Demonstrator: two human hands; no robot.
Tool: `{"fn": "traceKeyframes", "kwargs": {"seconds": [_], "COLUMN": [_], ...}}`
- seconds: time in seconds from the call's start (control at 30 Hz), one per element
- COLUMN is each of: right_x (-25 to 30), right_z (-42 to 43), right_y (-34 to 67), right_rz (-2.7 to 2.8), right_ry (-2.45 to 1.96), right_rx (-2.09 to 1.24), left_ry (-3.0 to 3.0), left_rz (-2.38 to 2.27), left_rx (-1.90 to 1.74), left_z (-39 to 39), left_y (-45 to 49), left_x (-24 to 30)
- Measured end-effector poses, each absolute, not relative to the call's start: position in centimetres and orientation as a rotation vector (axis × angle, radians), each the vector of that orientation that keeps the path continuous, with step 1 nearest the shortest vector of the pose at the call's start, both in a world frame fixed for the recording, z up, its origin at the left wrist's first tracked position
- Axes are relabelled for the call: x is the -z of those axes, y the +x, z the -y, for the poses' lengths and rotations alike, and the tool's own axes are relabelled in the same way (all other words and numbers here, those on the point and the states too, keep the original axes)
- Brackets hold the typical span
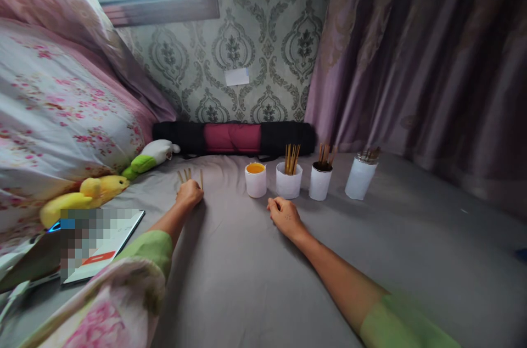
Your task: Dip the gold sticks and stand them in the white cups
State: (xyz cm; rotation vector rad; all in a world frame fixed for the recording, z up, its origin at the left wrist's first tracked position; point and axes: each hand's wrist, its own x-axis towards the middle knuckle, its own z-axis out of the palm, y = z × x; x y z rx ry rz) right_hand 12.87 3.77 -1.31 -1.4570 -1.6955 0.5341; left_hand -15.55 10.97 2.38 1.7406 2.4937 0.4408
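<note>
My left hand is closed around a few thin wooden sticks whose tips stand up above my fingers. It rests on the grey sheet. My right hand lies on the sheet with its fingers curled in and nothing visible in them, just in front of a row of white cups. The nearest cup holds something orange. The second cup and the third cup hold upright sticks. A fourth container stands tilted at the right end.
A black and red rolled mat lies along the patterned wall. Yellow and green-white plush toys sit at the left beside a floral cushion. A tablet or booklet lies near my left arm. Purple curtains hang on the right.
</note>
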Motion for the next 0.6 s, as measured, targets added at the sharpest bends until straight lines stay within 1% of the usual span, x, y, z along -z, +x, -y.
{"fn": "traceKeyframes", "kwargs": {"seconds": [0.27,0.6], "right_x": [1.27,1.31], "right_z": [-3.79,-3.84], "right_y": [12.89,12.92], "right_rz": [1.705,1.707], "right_ry": [-1.461,-1.452], "right_rx": [-0.542,-0.536], "left_ry": [1.75,1.702], "left_rz": [-2.501,-2.518], "left_rx": [-0.381,-0.427], "left_z": [-10.7,-10.6], "left_y": [-15.32,-15.46], "left_x": [-2.78,-2.97]}}
